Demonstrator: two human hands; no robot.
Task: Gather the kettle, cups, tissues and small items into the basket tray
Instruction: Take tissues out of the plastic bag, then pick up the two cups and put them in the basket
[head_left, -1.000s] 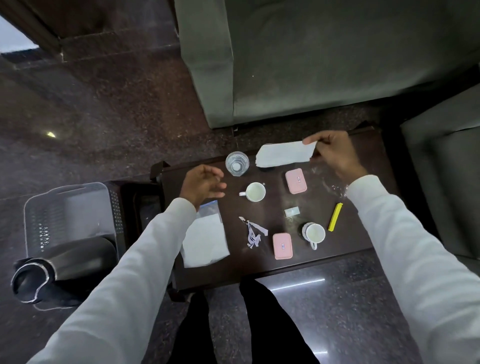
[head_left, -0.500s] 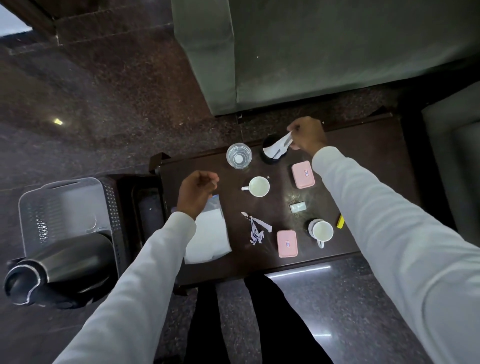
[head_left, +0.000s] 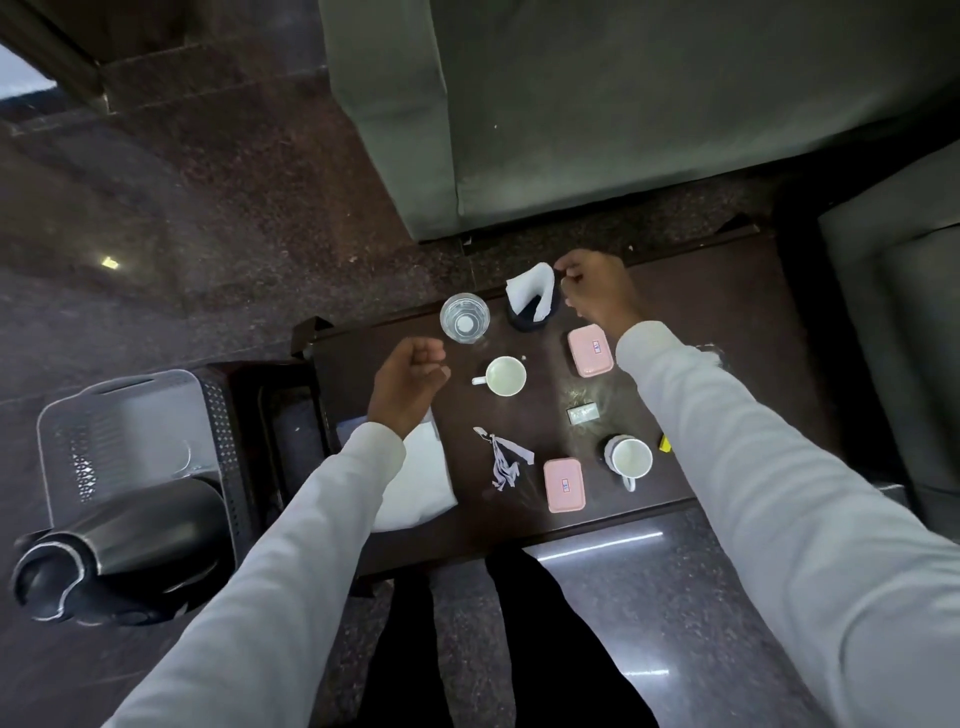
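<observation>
since half a sec ago your right hand (head_left: 597, 291) has let the white tissue (head_left: 532, 291) go; it now stands folded in the small dark holder (head_left: 535, 317) at the table's far edge. right fingers are curled, just beside the tissue; can't tell if they still touch it. left hand (head_left: 410, 382) hovers in a loose fist w/ nothing in it, above the tissue pack (head_left: 415, 483).

step in hand, i'd judge: tidying tissues before loading. the basket tray (head_left: 119, 410) sits on the floor to your left, kettle (head_left: 114, 551) lying on its near end. next you likely lift the holder or a cup (head_left: 505, 376) and carry it left, well across the table (head_left: 727, 312).

around: water glass (head_left: 464, 318) close by the holder, easy to knock. second cup (head_left: 629, 459), two pink cases (head_left: 590, 350) (head_left: 564, 484), small silver packet (head_left: 583, 414), grey lanyard (head_left: 503, 460), and a yellow item (head_left: 665, 443) half hidden by your right sleeve.
</observation>
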